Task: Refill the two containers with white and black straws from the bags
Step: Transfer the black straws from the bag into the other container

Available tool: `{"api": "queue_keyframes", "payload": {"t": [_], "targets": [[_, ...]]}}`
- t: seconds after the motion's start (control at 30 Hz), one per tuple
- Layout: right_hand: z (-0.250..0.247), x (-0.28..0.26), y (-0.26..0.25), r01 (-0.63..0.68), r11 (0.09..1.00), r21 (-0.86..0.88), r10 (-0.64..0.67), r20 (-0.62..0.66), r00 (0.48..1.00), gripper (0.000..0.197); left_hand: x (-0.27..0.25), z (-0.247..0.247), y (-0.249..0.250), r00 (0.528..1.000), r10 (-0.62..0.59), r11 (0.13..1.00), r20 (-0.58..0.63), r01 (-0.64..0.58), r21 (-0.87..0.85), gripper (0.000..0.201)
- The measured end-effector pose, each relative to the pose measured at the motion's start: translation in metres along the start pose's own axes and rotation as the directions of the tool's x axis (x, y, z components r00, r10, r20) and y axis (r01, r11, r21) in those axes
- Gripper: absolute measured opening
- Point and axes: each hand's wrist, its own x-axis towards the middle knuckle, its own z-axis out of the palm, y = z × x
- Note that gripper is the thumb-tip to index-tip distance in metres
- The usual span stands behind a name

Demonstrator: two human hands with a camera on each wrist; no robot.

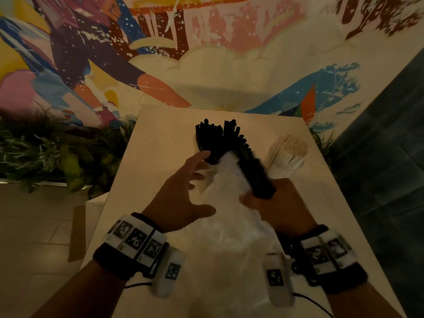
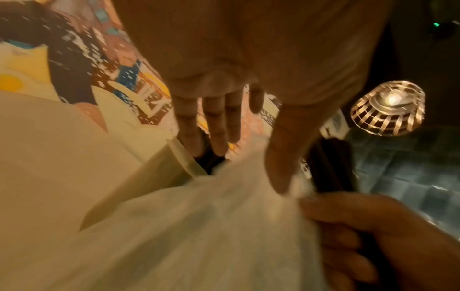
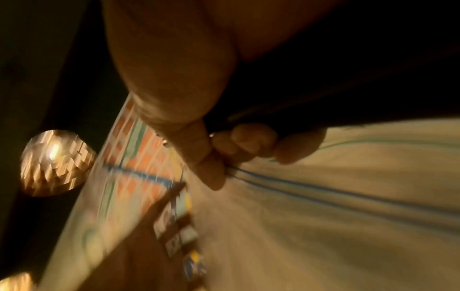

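My right hand (image 1: pixel 268 203) grips a slanted bundle of black straws (image 1: pixel 254 173) by its lower end, above a crumpled clear plastic bag (image 1: pixel 229 214) on the white table (image 1: pixel 160 134). More black straws (image 1: pixel 213 138) stand in a container behind the bag, the container mostly hidden. A second container packed with white straws (image 1: pixel 286 154) stands to the right. My left hand (image 1: pixel 190 187) is spread with straight fingers over the bag, fingertips near the standing black straws. In the left wrist view its fingers (image 2: pixel 216 126) point toward the container rim (image 2: pixel 184 155). The right wrist view shows curled fingers (image 3: pixel 251 141), blurred.
A painted mural wall (image 1: pixel 206 53) rises behind the table. Green plants (image 1: pixel 46 152) fill the left side beyond the table's edge. Dark tiled wall (image 1: pixel 390 157) lies to the right. A woven lamp (image 2: pixel 388 106) glows overhead.
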Motion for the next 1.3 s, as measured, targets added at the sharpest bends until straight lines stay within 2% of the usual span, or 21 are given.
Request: {"api": "queue_keyframes", "payload": {"t": [0.07,0.17,0.2,0.27,0.3,0.33,0.4,0.43,0.47,0.53,0.6,0.7,0.77,0.83,0.93,1.0,1.03,1.1,1.17,1.27,1.3], "targets": [[-0.027,0.003,0.006,-0.075,0.957,0.279,0.089,-0.037,0.995,0.036,-0.002,-0.009,-0.010,0.978,-0.161,0.979,0.128,0.142,0.150,0.117],[-0.052,0.006,0.014,-0.170,0.818,0.549,0.138,0.100,0.985,0.028,-0.007,-0.002,-0.025,0.813,-0.484,0.873,0.324,0.425,0.237,0.116],[-0.056,0.007,0.014,-0.207,0.765,0.610,0.149,0.145,0.978,0.022,-0.007,0.004,-0.028,0.788,-0.517,0.855,0.334,0.486,0.178,0.112],[-0.064,0.008,0.017,-0.267,0.671,0.692,0.158,0.218,0.963,0.016,-0.004,0.017,-0.033,0.782,-0.588,0.791,0.206,0.609,-0.053,0.098],[-0.068,0.008,0.020,-0.296,0.639,0.710,0.159,0.255,0.954,0.017,-0.002,0.020,-0.034,0.739,-0.661,0.703,0.132,0.671,-0.237,0.089],[-0.071,0.009,0.024,-0.317,0.616,0.722,0.153,0.285,0.946,0.020,-0.001,0.025,-0.037,0.668,-0.735,0.574,0.117,0.705,-0.416,0.084],[-0.074,0.011,0.035,-0.358,0.569,0.741,0.143,0.339,0.930,0.027,-0.004,0.036,-0.031,0.554,-0.792,0.349,0.256,0.755,-0.556,0.074],[-0.073,0.011,0.039,-0.377,0.552,0.743,0.141,0.362,0.921,0.028,-0.005,0.044,-0.025,0.534,-0.778,0.312,0.332,0.786,-0.533,0.067],[-0.072,0.012,0.043,-0.401,0.542,0.738,0.146,0.387,0.910,0.027,-0.005,0.052,-0.018,0.534,-0.767,0.298,0.356,0.787,-0.540,0.058],[-0.071,0.013,0.050,-0.451,0.553,0.701,0.178,0.429,0.885,0.025,-0.004,0.064,-0.013,0.550,-0.801,0.308,0.238,0.718,-0.624,0.039],[-0.078,0.016,0.059,-0.468,0.595,0.654,0.238,0.413,0.879,0.024,-0.003,0.066,-0.014,0.557,-0.830,0.398,0.015,0.612,-0.683,0.028],[-0.089,0.022,0.081,-0.458,0.671,0.583,0.333,0.315,0.889,0.032,-0.007,0.063,-0.025,0.520,-0.810,0.577,-0.272,0.620,-0.531,0.028],[-0.082,0.021,0.096,-0.490,0.664,0.566,0.384,0.304,0.872,0.024,-0.012,0.065,-0.026,0.497,-0.798,0.600,-0.341,0.604,-0.524,0.030],[-0.066,0.012,0.114,-0.552,0.640,0.535,0.427,0.349,0.834,0.015,-0.017,0.072,-0.033,0.458,-0.829,0.557,-0.320,0.633,-0.538,0.033],[-0.042,-0.008,0.138,-0.672,0.610,0.420,0.472,0.489,0.734,0.004,-0.033,0.075,-0.052,0.333,-0.903,0.429,-0.271,0.709,-0.560,0.047],[-0.027,-0.021,0.144,-0.730,0.601,0.325,0.483,0.580,0.656,0.011,-0.044,0.077,-0.062,0.270,-0.935,0.354,-0.228,0.728,-0.587,0.052],[-0.023,-0.024,0.144,-0.732,0.614,0.296,0.473,0.604,0.641,0.016,-0.049,0.078,-0.061,0.245,-0.951,0.310,-0.189,0.730,-0.609,0.053],[-0.021,-0.025,0.143,-0.694,0.652,0.306,0.448,0.583,0.678,0.025,-0.052,0.080,-0.064,0.215,-0.960,0.280,-0.179,0.724,-0.631,0.051],[-0.032,-0.023,0.145,-0.641,0.674,0.368,0.426,0.515,0.744,0.041,-0.053,0.077,-0.063,0.243,-0.945,0.325,-0.217,0.758,-0.566,0.044],[-0.062,-0.018,0.155,-0.548,0.742,0.385,0.401,0.400,0.824,0.063,-0.056,0.073,-0.068,0.199,-0.922,0.375,-0.332,0.673,-0.637,0.045],[-0.070,-0.018,0.157,-0.528,0.778,0.341,0.400,0.380,0.834,0.063,-0.056,0.075,-0.068,0.231,-0.907,0.405,-0.352,0.705,-0.582,0.049]]}}
